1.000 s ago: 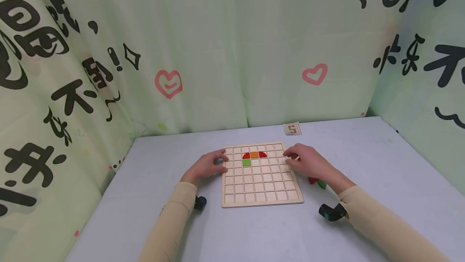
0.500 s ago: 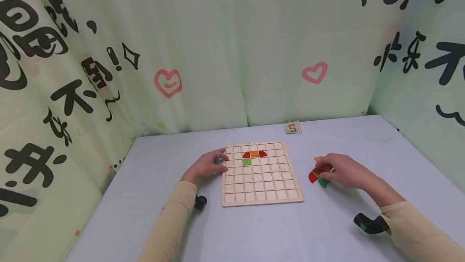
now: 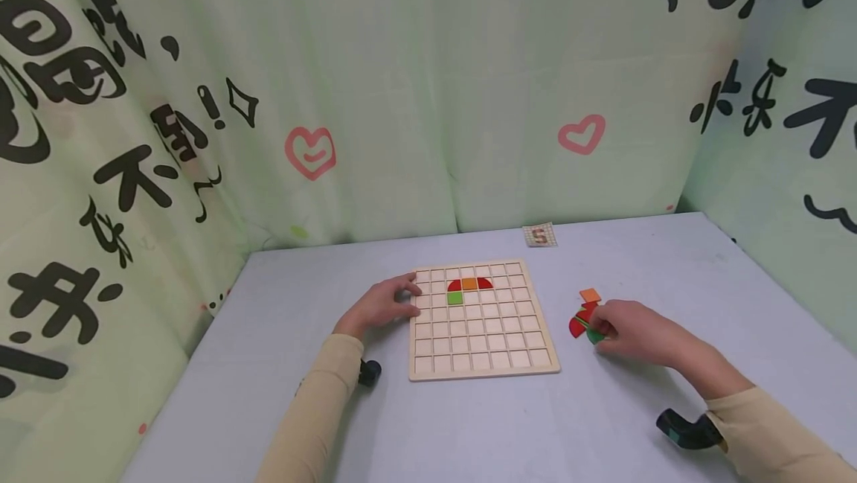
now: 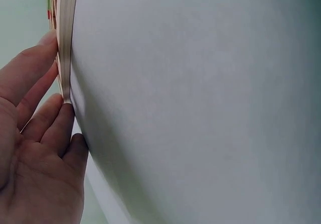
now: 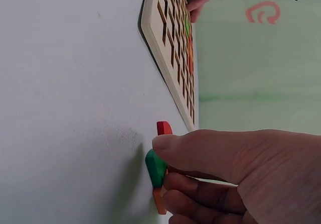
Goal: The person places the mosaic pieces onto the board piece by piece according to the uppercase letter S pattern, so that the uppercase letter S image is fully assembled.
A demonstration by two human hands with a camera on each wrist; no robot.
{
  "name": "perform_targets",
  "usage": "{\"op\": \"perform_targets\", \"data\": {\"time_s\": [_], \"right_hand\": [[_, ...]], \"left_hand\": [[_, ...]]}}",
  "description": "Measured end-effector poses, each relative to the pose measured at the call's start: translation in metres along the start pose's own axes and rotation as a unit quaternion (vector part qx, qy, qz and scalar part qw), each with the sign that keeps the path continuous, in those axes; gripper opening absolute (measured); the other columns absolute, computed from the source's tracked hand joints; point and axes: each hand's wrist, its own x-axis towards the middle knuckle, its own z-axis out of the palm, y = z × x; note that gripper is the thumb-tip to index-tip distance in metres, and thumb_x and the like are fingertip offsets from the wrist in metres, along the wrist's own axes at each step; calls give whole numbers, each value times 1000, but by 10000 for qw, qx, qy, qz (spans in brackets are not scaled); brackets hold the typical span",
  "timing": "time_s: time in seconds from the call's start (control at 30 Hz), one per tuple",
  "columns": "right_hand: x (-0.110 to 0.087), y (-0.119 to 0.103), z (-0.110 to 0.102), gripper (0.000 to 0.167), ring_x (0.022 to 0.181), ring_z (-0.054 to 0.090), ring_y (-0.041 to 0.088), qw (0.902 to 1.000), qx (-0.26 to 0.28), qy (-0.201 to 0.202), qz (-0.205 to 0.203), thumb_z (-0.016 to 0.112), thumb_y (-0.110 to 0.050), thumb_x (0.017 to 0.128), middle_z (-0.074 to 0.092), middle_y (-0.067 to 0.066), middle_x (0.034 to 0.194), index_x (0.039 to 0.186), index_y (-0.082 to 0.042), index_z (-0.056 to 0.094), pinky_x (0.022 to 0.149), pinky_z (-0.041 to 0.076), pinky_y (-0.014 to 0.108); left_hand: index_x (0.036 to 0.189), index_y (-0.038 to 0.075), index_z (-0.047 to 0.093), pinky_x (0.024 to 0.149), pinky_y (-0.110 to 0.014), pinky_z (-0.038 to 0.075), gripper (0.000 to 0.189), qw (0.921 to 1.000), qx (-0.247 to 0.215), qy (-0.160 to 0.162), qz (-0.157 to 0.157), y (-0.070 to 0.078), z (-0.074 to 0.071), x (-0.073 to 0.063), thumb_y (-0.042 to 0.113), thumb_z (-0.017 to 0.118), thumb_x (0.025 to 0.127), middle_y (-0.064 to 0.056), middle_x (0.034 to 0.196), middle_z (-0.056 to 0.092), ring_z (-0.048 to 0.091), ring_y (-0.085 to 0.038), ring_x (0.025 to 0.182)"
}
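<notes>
A wooden grid board [image 3: 482, 373] lies on the table, carrying a green square [image 3: 455, 298], an orange square [image 3: 469, 283] and two red rounded pieces, one of them [image 3: 485, 284] to the right of the orange. Along the board's left edge rests my left hand [image 3: 378, 306], thumb and fingertips touching the rim. To the right of the board my right hand [image 3: 636, 330] is at a small pile, pinching a green rounded piece [image 5: 156, 168] between thumb and fingers. Beside it lie red pieces [image 3: 576, 327] and an orange piece [image 3: 591, 295]. My right fingertips are partly hidden behind the thumb.
A small card [image 3: 539, 235] with a grid and a figure on it lies at the table's back edge. Light green curtains [image 3: 388, 96] with black writing and pink hearts stand behind and at both sides of the white table [image 3: 301, 274].
My right hand has moved from the board's right edge out to the pile, then slightly nearer to me onto the green piece, uncovering the orange piece. My left hand stays at the rim.
</notes>
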Motion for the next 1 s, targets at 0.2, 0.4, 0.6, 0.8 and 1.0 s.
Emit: {"op": "perform_targets", "data": {"time_s": [0.2, 0.4, 0.6, 0.8, 1.0], "right_hand": [[0, -1, 4, 24, 73, 48, 16, 9999, -105, -32, 127, 81, -11, 78, 52, -1, 77, 93, -5, 63, 63, 47, 29], [-2, 0, 7, 20, 72, 47, 15, 9999, -146, 27, -58, 79, -8, 79, 53, -2, 79, 89, -8, 61, 63, 48, 29], [-2, 0, 8, 18, 72, 48, 12, 9990, -202, 175, -363, 77, -6, 78, 54, -5, 79, 89, -12, 64, 61, 47, 26], [0, 0, 8, 16, 74, 47, 13, 9993, 18, 52, -380, 72, -4, 79, 53, -6, 80, 91, -12, 64, 61, 46, 26], [1, -2, 8, 17, 75, 48, 14, 9994, 227, -42, -269, 72, -4, 80, 53, -6, 81, 91, -14, 63, 62, 46, 25]], "left_hand": [[112, 14, 67, 117, -43, 26, 28, 10000, 15, 2, 65, 0, -2, 0, 19, 75, 86, -1, 154, 39, 28, -26, 145], [112, 14, 67, 117, -44, 25, 28, 10000, 32, 0, 39, 0, 0, -1, 19, 75, 86, -1, 154, 39, 27, -25, 145], [113, 14, 67, 117, -44, 26, 29, 10000, 40, 67, 54, 0, 2, -1, 18, 76, 86, -1, 154, 39, 28, -25, 145], [113, 14, 67, 117, -44, 27, 28, 10000, -15, 76, 35, 0, 2, -2, 18, 75, 86, -1, 154, 39, 28, -26, 145], [114, 14, 67, 117, -44, 27, 29, 10000, 17, 84, 40, 0, 2, -1, 19, 75, 86, 0, 154, 39, 28, -25, 145]]}}
